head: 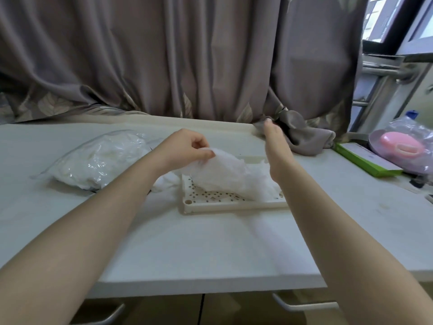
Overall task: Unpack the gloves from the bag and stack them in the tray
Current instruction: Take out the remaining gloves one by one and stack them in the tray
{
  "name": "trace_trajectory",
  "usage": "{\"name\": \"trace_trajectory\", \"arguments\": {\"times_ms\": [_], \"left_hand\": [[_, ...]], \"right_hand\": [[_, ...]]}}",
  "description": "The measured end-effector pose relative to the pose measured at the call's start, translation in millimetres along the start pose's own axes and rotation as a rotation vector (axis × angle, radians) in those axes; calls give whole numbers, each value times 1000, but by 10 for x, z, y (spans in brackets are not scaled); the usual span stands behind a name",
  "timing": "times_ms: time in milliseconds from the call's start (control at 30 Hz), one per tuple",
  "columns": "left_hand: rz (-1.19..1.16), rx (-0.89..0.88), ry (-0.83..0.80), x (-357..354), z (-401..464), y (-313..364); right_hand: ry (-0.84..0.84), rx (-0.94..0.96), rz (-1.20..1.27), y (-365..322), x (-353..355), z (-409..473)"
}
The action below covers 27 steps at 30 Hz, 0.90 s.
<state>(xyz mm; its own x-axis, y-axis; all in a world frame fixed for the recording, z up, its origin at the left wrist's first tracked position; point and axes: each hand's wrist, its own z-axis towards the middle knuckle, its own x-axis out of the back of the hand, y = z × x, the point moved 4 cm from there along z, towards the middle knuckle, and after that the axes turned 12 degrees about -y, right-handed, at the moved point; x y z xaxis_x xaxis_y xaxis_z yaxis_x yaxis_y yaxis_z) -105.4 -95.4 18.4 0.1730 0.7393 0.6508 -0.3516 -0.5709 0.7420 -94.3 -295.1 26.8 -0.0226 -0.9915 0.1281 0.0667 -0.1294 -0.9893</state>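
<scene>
The bag (98, 160) lies left of the left hand (185, 148), which pinches the top glove (225, 174) of the pile lying lengthwise in the tray (210, 202) below, while the nearer right hand (276, 148), fingers straight, hovers just right.

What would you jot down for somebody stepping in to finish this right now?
Left hand: pinches the top glove over the tray.
Right hand: flat, fingers straight, holds nothing, raised over the tray's far right side.
Done: a loose pile of thin white gloves lies in the tray; some spill over its left edge.
Left: the bag, to the left, still looks full; unpack it and tidy the stack.
</scene>
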Motion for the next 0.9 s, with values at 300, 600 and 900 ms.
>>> {"name": "trace_trajectory", "arguments": {"times_ms": [300, 600, 900], "left_hand": [[-226, 14, -27, -29, 105, 308], [-593, 50, -212, -158, 82, 231], [-356, 312, -14, -425, 282, -201]], "right_hand": [[-350, 449, -877, -349, -303, -211], [-194, 201, -1085, -187, 292, -33], [-271, -81, -989, 265, 609, 269]]}}
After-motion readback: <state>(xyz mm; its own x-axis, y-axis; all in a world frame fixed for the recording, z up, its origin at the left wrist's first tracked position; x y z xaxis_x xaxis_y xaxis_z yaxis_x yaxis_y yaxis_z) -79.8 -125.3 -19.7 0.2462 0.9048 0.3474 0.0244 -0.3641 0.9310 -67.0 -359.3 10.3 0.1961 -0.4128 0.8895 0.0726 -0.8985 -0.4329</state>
